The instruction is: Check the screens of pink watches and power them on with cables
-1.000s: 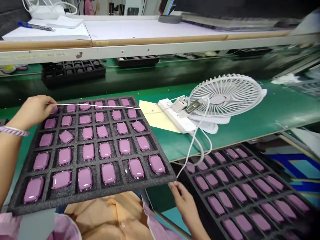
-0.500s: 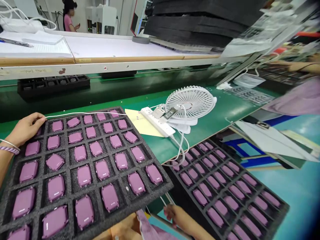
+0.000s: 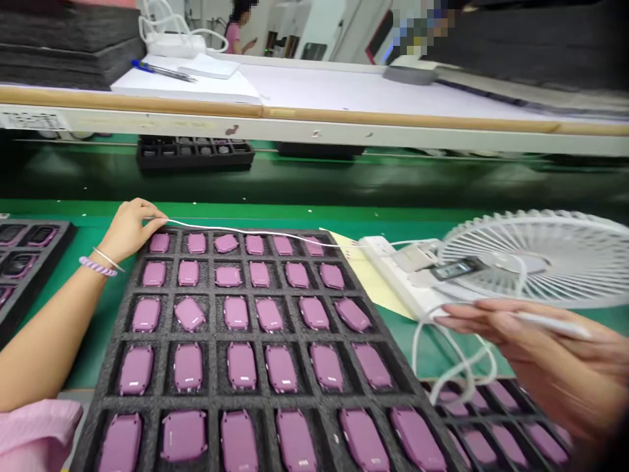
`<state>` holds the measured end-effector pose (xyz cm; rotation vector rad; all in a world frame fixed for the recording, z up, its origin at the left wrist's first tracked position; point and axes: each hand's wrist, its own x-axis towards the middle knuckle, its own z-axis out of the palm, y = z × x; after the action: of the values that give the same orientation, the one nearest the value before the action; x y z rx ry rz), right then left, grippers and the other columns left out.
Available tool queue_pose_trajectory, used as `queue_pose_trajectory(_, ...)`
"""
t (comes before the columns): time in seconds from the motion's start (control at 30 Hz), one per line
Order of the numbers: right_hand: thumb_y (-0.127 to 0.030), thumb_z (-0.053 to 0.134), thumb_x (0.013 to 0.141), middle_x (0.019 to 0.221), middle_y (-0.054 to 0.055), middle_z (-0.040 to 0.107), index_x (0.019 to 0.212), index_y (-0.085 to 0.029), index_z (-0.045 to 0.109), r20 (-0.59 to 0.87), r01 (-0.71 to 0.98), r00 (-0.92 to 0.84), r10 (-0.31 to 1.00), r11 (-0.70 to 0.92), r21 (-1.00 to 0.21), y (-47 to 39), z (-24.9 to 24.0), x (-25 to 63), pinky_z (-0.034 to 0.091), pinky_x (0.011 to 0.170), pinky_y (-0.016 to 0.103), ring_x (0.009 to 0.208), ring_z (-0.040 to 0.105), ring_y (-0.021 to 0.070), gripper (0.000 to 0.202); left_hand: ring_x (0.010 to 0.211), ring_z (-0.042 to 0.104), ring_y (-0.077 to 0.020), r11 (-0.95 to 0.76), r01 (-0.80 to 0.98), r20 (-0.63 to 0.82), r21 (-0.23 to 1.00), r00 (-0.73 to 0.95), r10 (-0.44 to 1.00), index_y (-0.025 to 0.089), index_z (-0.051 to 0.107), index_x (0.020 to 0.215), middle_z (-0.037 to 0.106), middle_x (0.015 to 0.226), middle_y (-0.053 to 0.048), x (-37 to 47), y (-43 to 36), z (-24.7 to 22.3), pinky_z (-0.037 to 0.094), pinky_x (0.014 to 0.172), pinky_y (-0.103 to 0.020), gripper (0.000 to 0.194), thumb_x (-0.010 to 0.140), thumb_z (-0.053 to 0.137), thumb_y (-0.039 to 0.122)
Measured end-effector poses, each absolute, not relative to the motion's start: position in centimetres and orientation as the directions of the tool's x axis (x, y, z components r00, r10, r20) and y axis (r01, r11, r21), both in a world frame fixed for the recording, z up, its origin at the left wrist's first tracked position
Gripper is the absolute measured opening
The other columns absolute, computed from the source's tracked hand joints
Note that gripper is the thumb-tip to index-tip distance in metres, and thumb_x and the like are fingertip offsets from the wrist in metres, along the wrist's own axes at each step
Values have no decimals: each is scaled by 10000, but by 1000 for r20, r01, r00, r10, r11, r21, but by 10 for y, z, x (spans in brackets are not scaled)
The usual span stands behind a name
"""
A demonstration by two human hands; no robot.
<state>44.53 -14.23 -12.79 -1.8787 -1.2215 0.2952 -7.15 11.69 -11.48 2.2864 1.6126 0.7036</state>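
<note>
My left hand (image 3: 132, 226) is at the far left corner of a black foam tray (image 3: 211, 359), its thumb and fingers pinched on the end of a thin white cable (image 3: 236, 229). The cable runs along the tray's far edge to a white power strip (image 3: 403, 278). Purple watch-like cases (image 3: 242, 366) sit in the tray's compartments. On the right, my right hand (image 3: 545, 341) is closed on a white pen-like item (image 3: 555, 322), blurred by motion, in front of a white fan (image 3: 535, 259).
A second tray of purple cases (image 3: 511, 446) lies lower right, another black tray (image 3: 54, 262) at the left edge. A shelf (image 3: 314, 121) crosses above the green table (image 3: 93, 328), bearing papers and foam stacks. A person in pink (image 3: 234, 36) stands far behind.
The view has swung left and closer to the tray. My right hand has come up from below the tray to beside the power strip. My left hand stays at the tray's corner with the cable.
</note>
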Motion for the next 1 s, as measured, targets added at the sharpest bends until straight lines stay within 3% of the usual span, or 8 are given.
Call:
queue_pose_trajectory(0.1,-780,673,763,903,112,740,774,-262,680,238,754,337,911,-110,-648,-82,-138,431,568,925,549,964,714,391,518,1005,680,-282,-372,822,149,432,341,928,196,801,985,750,1000,-98,-88,112,-110,524,973,-407,440,849,547,528)
queue_pose_trajectory(0.2,-856,515,797,920,134,730,718,-252,575,233,847,124,965,19,-531,-33,-147,434,561,889,505,986,702,379,613,994,681,-258,-442,785,86,434,453,887,203,805,1014,756,1014,-88,-93,104,-107,526,974,-382,413,877,522,472)
queue_pose_trajectory(0.37,-605,478,882,1124,254,714,852,-229,572,223,942,105,969,-26,-333,28,-153,443,521,869,501,1038,676,406,389,888,693,-230,-426,811,24,400,456,890,210,777,919,768,977,-68,-87,93,-103,520,864,-337,330,852,540,429)
queue_pose_trajectory(0.5,-422,497,926,953,192,746,908,-200,637,187,939,59,981,9,-344,47,-153,437,530,804,409,884,697,321,262,865,691,-230,-438,814,-10,380,477,879,226,750,837,765,972,-70,-81,91,-103,519,846,-334,326,814,522,457)
queue_pose_trajectory(0.67,-533,506,996,1037,118,752,998,-209,788,192,833,-240,952,303,-463,37,-149,429,545,888,396,984,691,294,429,956,694,-282,-416,836,-53,357,463,885,231,752,987,757,1069,-94,-83,95,-108,526,904,-382,444,818,482,541)
queue_pose_trajectory(0.8,-509,547,1015,957,97,728,1061,-223,819,227,819,-226,947,311,-481,30,-151,430,556,849,378,912,682,262,397,1094,645,-361,-520,839,-29,157,531,847,183,725,1173,712,1160,-151,-83,97,-109,481,1048,-505,525,862,464,516)
queue_pose_trajectory(0.9,-419,567,1016,941,95,706,1035,-218,826,249,851,-220,943,310,-423,30,-157,431,561,853,381,896,679,252,328,1121,625,-401,-557,829,-29,-52,556,830,164,700,1239,711,1170,-177,-77,93,-107,482,1025,-559,495,894,471,435)
queue_pose_trajectory(1.0,-361,586,1013,968,94,693,1072,-225,818,266,873,-219,939,310,-376,27,-161,429,564,862,389,914,678,256,275,1123,649,-405,-540,838,-57,-76,537,841,155,683,1285,710,1215,-194,-70,90,-104,507,1007,-554,534,922,402,430)
